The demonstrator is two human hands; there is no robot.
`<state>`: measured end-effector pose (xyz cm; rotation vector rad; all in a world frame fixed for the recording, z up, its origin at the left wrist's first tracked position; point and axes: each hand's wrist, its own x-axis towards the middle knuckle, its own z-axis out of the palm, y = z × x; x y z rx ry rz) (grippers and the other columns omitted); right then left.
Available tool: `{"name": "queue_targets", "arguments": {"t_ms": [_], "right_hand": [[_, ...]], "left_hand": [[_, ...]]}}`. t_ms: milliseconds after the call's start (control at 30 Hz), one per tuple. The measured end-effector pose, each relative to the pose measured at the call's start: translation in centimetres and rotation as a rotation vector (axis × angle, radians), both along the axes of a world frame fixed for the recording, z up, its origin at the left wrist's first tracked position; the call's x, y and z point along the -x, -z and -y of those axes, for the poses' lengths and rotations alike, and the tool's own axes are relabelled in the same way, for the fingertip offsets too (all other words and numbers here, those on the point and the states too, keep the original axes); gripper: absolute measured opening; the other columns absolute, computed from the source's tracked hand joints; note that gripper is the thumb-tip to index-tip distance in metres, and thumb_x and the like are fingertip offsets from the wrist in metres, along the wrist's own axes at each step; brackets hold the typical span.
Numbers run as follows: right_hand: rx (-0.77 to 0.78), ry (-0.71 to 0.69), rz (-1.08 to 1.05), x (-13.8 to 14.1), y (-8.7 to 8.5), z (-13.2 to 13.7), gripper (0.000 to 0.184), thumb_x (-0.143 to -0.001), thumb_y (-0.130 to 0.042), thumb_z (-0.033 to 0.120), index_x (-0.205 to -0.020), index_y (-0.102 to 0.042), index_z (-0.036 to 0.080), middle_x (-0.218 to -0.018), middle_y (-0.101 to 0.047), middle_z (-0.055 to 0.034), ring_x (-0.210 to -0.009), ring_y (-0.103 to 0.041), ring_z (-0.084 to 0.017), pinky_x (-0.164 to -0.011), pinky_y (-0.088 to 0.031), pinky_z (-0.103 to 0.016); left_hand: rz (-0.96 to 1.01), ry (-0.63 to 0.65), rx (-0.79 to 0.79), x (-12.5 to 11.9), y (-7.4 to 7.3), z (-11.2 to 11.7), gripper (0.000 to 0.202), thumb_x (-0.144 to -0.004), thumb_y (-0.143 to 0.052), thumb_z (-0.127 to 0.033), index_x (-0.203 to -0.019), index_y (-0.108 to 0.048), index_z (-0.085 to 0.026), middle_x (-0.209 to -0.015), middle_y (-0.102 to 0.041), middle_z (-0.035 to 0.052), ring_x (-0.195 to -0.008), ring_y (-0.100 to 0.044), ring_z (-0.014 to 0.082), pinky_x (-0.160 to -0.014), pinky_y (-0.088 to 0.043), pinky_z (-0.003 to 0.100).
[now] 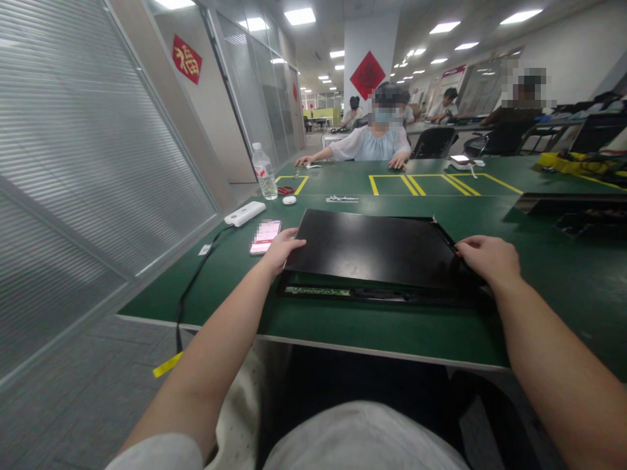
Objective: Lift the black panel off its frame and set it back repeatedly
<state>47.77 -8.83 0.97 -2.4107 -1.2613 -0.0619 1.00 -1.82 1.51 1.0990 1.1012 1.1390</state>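
Left hand [283, 248] and right hand [487, 256] grip opposite edges of the black panel [372, 248], lifted off its frame [343, 294]; phone [265, 236] just left.

A flat black panel [372, 251] lies slightly raised over its frame [343, 294] on the green table [343, 326].

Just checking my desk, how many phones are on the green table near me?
1: a phone lies screen-up beside my left hand. Another may lie farther away.

Green tables [539, 287], glass partition blinds [73, 143], grey floor [73, 391], ceiling lights [300, 15], perhaps offices behind.
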Motion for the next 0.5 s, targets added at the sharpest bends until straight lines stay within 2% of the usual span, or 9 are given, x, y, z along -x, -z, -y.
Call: {"name": "queue_targets", "arguments": {"t_ms": [233, 500], "right_hand": [[-0.047, -0.015, -0.049, -0.03, -0.25, 0.11, 0.035, -0.077, -0.060, 0.046, -0.094, -0.085, 0.028, -0.093, -0.079, -0.0089, -0.082, -0.067, -0.028, -0.070, -0.050, -0.038], [-0.029, -0.031, -0.088, -0.44, 0.13, -0.20, 0.031, -0.074, -0.062, 0.043, -0.090, -0.084, 0.029, -0.089, -0.078, -0.0081, -0.082, -0.067, -0.029, -0.071, -0.050, -0.038]], "left_hand": [[-0.004, 0.000, -0.002, -0.11, -0.15, 0.11, 0.060, -0.068, -0.086, -0.009, -0.125, -0.069, -0.016, -0.086, -0.082, 0.0046, -0.073, -0.077, 0.0227, -0.073, -0.062, 0.034], [-0.012, 0.007, -0.001, -0.17, -0.13, 0.09, 0.067, -0.067, -0.088, -0.012, -0.130, -0.067, -0.016, -0.090, -0.082, 0.0061, -0.076, -0.078, 0.0246, -0.075, -0.062, 0.036]]}}
